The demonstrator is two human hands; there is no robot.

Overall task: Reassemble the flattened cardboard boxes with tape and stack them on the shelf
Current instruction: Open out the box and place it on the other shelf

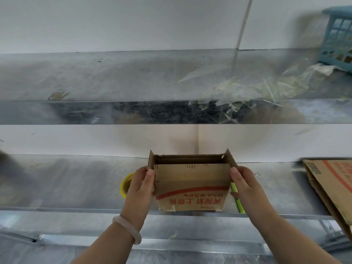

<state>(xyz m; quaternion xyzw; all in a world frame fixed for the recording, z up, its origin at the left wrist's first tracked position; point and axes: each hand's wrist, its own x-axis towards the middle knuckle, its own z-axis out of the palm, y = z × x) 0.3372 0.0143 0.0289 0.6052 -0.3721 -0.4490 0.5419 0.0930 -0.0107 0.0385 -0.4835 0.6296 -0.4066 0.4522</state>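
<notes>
A small brown cardboard box point(192, 184) with red print stands at the front of the lower metal shelf point(76, 187), its top flaps open. My left hand point(140, 189) grips its left side and my right hand point(245, 187) grips its right side, thumbs on the near face. A yellow roll of tape point(125, 184) lies just left of the box, partly hidden behind my left hand. To the right, a flattened cardboard box point(331, 187) with red print lies on the shelf and juts over its front edge.
A green marker or cutter point(238, 201) lies right of the small box. On the upper shelf point(95, 80) lie crumpled strips of clear tape point(257, 90) and a blue plastic basket point(339, 37) at the far right. A white wall is behind.
</notes>
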